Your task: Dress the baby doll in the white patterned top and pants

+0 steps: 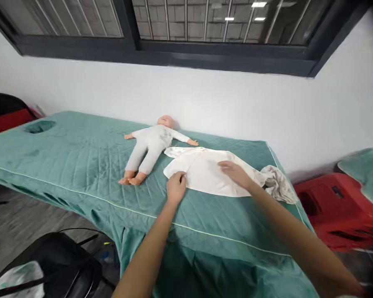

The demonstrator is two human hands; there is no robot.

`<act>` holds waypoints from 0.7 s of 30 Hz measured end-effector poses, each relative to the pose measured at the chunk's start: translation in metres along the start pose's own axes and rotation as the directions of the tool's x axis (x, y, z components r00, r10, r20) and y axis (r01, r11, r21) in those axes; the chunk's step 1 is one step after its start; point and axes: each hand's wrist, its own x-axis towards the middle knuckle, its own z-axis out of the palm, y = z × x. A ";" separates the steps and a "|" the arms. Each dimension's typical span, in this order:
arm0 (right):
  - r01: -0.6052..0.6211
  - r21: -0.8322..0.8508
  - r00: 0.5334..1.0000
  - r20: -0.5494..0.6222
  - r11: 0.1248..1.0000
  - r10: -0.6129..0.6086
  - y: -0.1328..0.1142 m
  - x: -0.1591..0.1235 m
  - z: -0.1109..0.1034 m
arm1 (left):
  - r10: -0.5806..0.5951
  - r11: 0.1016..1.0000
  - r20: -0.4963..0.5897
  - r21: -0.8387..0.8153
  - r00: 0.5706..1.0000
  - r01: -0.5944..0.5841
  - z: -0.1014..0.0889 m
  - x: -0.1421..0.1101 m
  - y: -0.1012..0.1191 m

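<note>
Green quilted bed point(90, 161): landmark. On it, right half: flat cream-white cloth garment point(211, 171). Left hand point(176, 187) at garment's left edge, fingers curled; grip unclear. Right hand point(236, 174) over its middle, fingers loosely extended, nothing visibly gripped. White-clothed baby doll point(153, 140) mid-bed.

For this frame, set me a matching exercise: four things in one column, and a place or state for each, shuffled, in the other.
Things
1. Baby doll
2. Left hand
3. Patterned cloth
4. Red plastic seat

Places or states
A. Bunched up, to the right of the cream garment
B. Beyond the right end of the massage table
C. On its back, arms spread
D. Fingers at the near left edge of the cream garment

Right pairs: 1-C, 2-D, 3-A, 4-B
</note>
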 end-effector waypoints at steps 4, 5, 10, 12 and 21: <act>-0.297 -0.127 0.951 -0.127 0.947 0.281 0.069 -0.002 -0.051 | 0.001 1.000 -0.010 -0.003 1.000 -0.001 0.002 0.002 0.001; -0.327 -0.151 0.943 -0.122 0.933 0.311 0.082 -0.005 -0.059 | -0.005 1.000 -0.013 -0.007 1.000 0.005 0.002 0.002 0.001; -0.325 -0.320 0.928 0.073 0.890 0.366 0.113 -0.015 -0.081 | -0.025 0.999 -0.032 -0.027 0.999 0.024 0.001 0.001 0.003; -0.301 -0.371 0.907 0.172 0.878 0.384 0.118 -0.013 -0.087 | -0.024 0.999 -0.039 -0.038 0.999 0.023 0.001 0.001 0.004; -0.381 -0.455 0.911 -0.039 0.804 0.410 0.112 -0.013 -0.093 | -0.033 0.998 -0.042 -0.049 0.999 0.031 0.000 0.001 0.005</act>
